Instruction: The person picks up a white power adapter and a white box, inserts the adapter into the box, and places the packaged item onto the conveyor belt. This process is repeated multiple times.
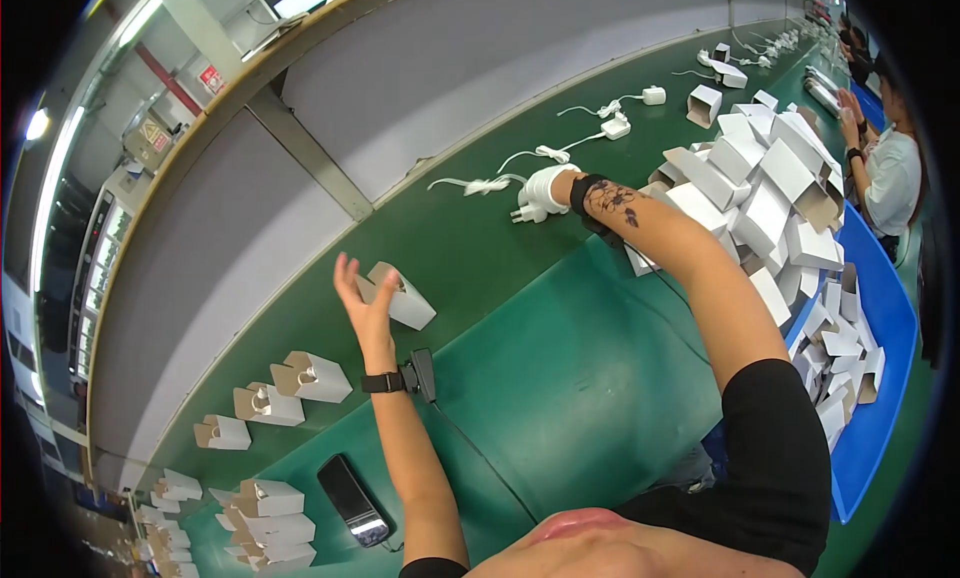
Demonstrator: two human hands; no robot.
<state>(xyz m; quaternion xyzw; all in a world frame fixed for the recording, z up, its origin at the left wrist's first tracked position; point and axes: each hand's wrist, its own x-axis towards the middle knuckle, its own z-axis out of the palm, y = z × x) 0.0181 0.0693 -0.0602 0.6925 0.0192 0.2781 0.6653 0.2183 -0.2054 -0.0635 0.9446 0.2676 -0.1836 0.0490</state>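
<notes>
My left hand (368,313) is raised with its fingers spread, holding nothing. Just beside it, partly behind the thumb, a white open-flapped box (408,303) stands on the green table. My right arm reaches far out, and my right hand (562,186) is at a white power adapter (528,214) whose plug prongs point left. White covers most of that hand's outline, so its fingers are hard to separate from what it grips. Further along lie a white adapter with a bundled cable (614,128) and another white adapter (653,96).
Many white boxes (765,198) are heaped at right, beside a blue bin (880,418) holding more. Open boxes (312,378) stand in a row at left, with stacked ones (270,528) nearer. A dark handheld device (352,500) lies close by. Another person (893,173) works at far right.
</notes>
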